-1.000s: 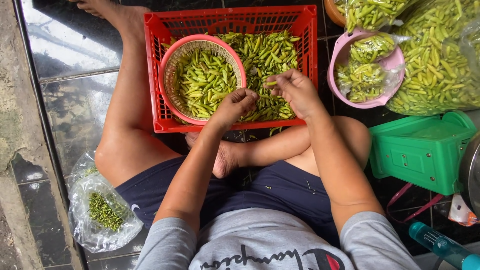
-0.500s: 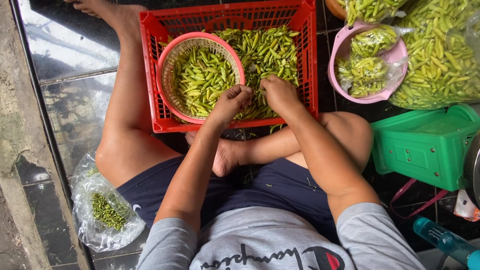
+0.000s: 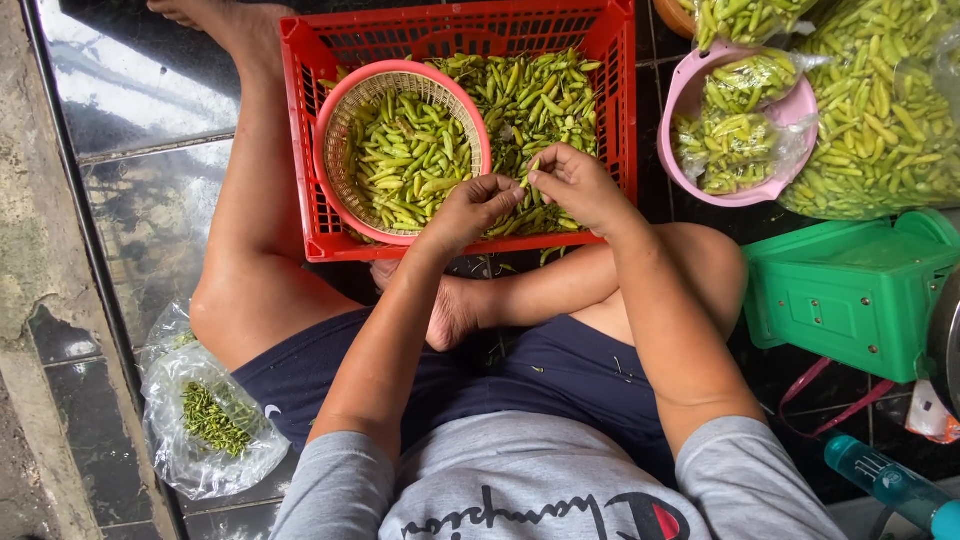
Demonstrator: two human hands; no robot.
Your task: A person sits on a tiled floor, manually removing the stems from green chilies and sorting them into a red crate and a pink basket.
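A red plastic crate (image 3: 606,120) full of green chili peppers (image 3: 545,95) stands on the floor between my legs. A pink round basket (image 3: 335,120) with more green chilies sits inside its left half. My left hand (image 3: 472,212) and my right hand (image 3: 575,185) meet over the crate's front edge. Both pinch one green chili (image 3: 527,172) between their fingertips.
A clear bag of green stems (image 3: 205,420) lies by my left thigh. At right stand a pink bowl (image 3: 690,95) with bagged chilies, a large bag of chilies (image 3: 880,110), a green scale (image 3: 850,290) and a blue bottle (image 3: 890,485).
My hands shifted slightly left then settled over the crate's front edge, still working a chili between the fingertips. The camera view drifted a little.
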